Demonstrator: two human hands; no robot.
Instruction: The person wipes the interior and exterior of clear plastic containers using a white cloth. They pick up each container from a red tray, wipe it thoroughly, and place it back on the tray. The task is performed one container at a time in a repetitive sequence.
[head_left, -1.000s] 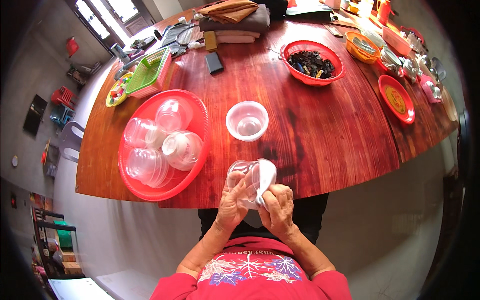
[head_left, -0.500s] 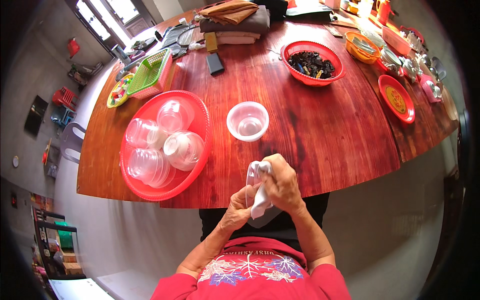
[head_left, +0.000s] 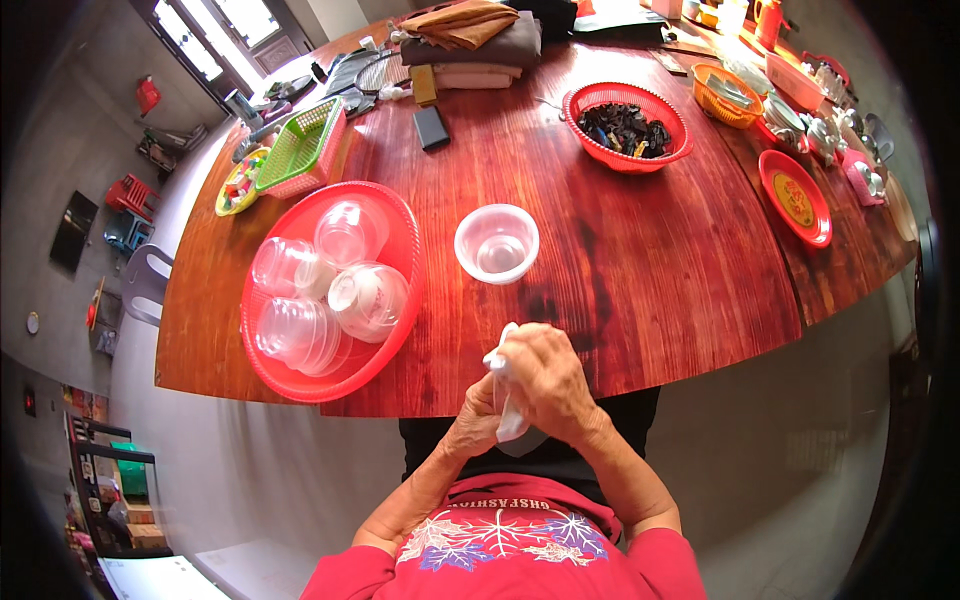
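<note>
Concrete floor and grey walls framed a broad, round-edged wooden table, its red-brown boards running away from the person seated at its near edge. On the table's left lay a big red tray piled with clear plastic cups and bowls, some nested, some on their sides. Farther off stood a red basket of dark pieces, a green basket, a red plate and folded cloths. Near the middle, apart from the tray, sat a single clear plastic cup, upright and seemingly empty. Just off the near edge, above the lap, both hands were closed together on a small clear container and a white cloth: the right hand wrapped over the top, the left hand clasping from below, so the container itself was mostly hidden. Such thin plastic looked light, a little flexible and slick, likely to dent or crack under a hard squeeze; a grip around the rim or the side wall, with the cloth between, seemed the safest hold.
</note>
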